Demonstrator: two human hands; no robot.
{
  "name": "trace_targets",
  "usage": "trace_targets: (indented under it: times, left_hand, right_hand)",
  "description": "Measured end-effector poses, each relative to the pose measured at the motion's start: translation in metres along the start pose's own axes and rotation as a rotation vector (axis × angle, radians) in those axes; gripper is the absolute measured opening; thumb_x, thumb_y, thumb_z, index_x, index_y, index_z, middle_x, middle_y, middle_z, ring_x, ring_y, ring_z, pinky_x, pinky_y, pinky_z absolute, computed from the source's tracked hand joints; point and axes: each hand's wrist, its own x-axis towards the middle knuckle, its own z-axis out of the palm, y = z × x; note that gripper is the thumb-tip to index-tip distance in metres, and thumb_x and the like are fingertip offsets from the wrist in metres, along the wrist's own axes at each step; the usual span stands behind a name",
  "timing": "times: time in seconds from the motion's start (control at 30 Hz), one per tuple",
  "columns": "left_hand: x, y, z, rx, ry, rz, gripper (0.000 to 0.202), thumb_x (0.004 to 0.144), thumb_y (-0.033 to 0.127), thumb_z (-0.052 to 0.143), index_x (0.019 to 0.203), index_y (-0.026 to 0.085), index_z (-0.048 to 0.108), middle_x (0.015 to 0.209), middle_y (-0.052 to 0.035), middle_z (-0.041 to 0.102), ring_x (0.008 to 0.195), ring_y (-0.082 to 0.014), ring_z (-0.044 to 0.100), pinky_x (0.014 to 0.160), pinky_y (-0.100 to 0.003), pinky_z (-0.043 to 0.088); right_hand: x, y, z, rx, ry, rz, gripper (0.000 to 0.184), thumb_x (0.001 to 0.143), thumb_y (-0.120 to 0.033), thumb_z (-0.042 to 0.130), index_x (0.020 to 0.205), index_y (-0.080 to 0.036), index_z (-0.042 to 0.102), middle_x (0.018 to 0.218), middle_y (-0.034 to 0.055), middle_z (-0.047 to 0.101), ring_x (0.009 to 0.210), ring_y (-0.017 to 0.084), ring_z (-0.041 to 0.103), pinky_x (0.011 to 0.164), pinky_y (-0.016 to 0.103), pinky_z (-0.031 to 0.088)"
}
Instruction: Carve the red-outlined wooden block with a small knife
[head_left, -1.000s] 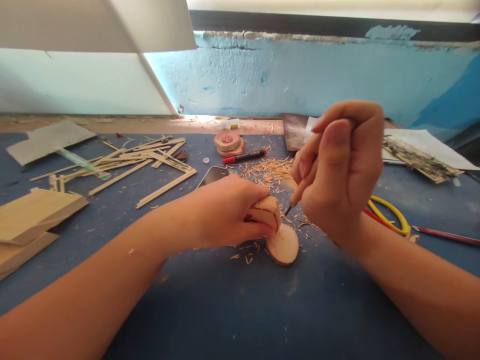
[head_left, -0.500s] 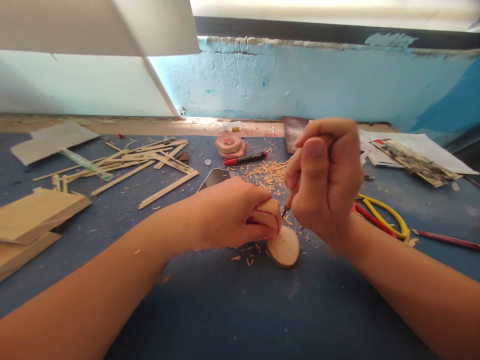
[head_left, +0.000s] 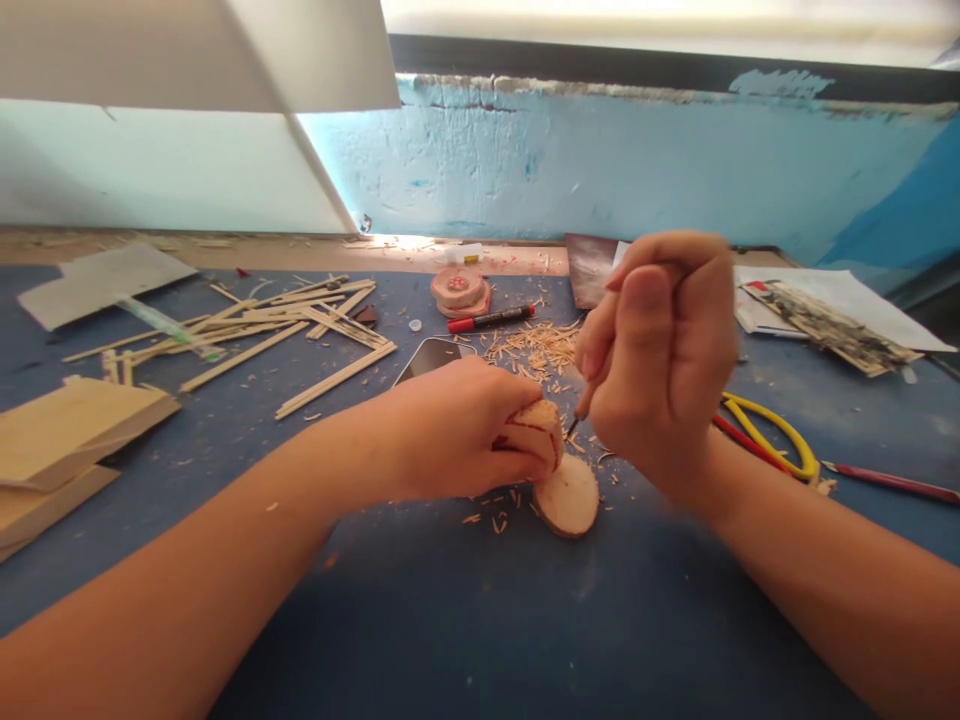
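Pinched in my left hand (head_left: 465, 425) is a small piece of wood (head_left: 541, 432) with red lines marked on it, stood on edge. Under it lies a flat, round wood slice (head_left: 571, 498) on the blue tabletop. My right hand (head_left: 660, 370) is closed in a fist around a carving tool (head_left: 574, 425); most of its handle is hidden by the fingers. The tool's thin dark tip points down to the left, just right of the marked wood and slightly apart from it. Pale wood shavings (head_left: 544, 345) are scattered behind and around both hands.
Thin wooden sticks (head_left: 300, 320) lie in a pile at left, near wood blocks (head_left: 75, 430). A phone (head_left: 431, 358), a red marker (head_left: 491, 318) and round wood pieces (head_left: 459, 290) sit behind my left hand. Yellow-handled scissors (head_left: 780, 435) and a pencil (head_left: 892, 480) are at right.
My right hand has moved slightly right with the tool, drawing its tip a little away from the marked wood. My left hand and the wood look unmoved.
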Motion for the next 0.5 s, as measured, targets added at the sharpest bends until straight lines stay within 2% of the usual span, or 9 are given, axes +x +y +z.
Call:
trace_targets:
  times: [0.13, 0.17, 0.27, 0.3, 0.4, 0.5]
  left_hand:
    - [0.0011, 0.0001, 0.0005, -0.006, -0.001, 0.019, 0.005, 0.090, 0.023, 0.072, 0.086, 0.021, 0.072, 0.076, 0.0052, 0.076, 0.068, -0.0141, 0.067, 0.062, -0.026, 0.043]
    - [0.0013, 0.0000, 0.0008, -0.012, 0.000, 0.018, 0.004, 0.090, 0.023, 0.072, 0.087, 0.021, 0.073, 0.077, 0.0051, 0.077, 0.069, -0.0141, 0.068, 0.062, -0.026, 0.043]
    - [0.0011, -0.0005, 0.0016, -0.003, 0.011, -0.005, 0.009, 0.090, 0.024, 0.073, 0.082, 0.020, 0.071, 0.079, 0.0032, 0.077, 0.072, -0.0151, 0.069, 0.062, -0.026, 0.043]
    - [0.0009, -0.0007, 0.0017, 0.001, 0.013, -0.006, 0.009, 0.089, 0.024, 0.073, 0.082, 0.020, 0.070, 0.078, 0.0032, 0.077, 0.070, -0.0149, 0.068, 0.061, -0.026, 0.042]
    - [0.0003, -0.0007, 0.0015, -0.010, 0.008, 0.013, 0.009, 0.089, 0.023, 0.073, 0.081, 0.020, 0.070, 0.074, 0.0049, 0.075, 0.066, -0.0134, 0.065, 0.061, -0.026, 0.041]
    - [-0.0001, 0.0003, 0.0007, -0.024, 0.017, 0.008, 0.012, 0.090, 0.021, 0.074, 0.080, 0.020, 0.068, 0.080, 0.0045, 0.078, 0.073, -0.0137, 0.069, 0.064, -0.025, 0.044]
  right_hand:
    - [-0.0033, 0.0004, -0.0031, -0.009, -0.158, -0.028, 0.010, 0.116, -0.034, 0.047, 0.113, -0.030, 0.056, 0.069, -0.0054, 0.047, 0.052, 0.015, 0.047, 0.054, 0.035, 0.042]
    - [-0.0038, -0.0003, -0.0033, -0.008, -0.162, -0.029, 0.011, 0.116, -0.035, 0.047, 0.113, -0.030, 0.056, 0.069, -0.0053, 0.047, 0.052, 0.015, 0.047, 0.054, 0.035, 0.042]
    - [-0.0054, -0.0025, -0.0022, 0.016, -0.029, 0.003, 0.014, 0.118, -0.037, 0.039, 0.117, -0.032, 0.053, 0.074, -0.0044, 0.046, 0.052, 0.013, 0.046, 0.053, 0.035, 0.041]
    - [-0.0062, -0.0026, -0.0016, 0.021, -0.018, 0.006, 0.014, 0.118, -0.037, 0.039, 0.116, -0.032, 0.052, 0.076, -0.0040, 0.047, 0.053, 0.013, 0.046, 0.054, 0.034, 0.041]
    - [-0.0087, 0.0000, -0.0006, 0.013, -0.123, -0.024, 0.012, 0.115, -0.039, 0.048, 0.111, -0.030, 0.054, 0.077, -0.0034, 0.050, 0.055, 0.012, 0.048, 0.055, 0.034, 0.043]
    - [-0.0083, 0.0045, -0.0015, 0.023, -0.036, -0.004, 0.014, 0.118, -0.037, 0.041, 0.115, -0.031, 0.053, 0.076, -0.0041, 0.048, 0.055, 0.013, 0.047, 0.055, 0.033, 0.043]
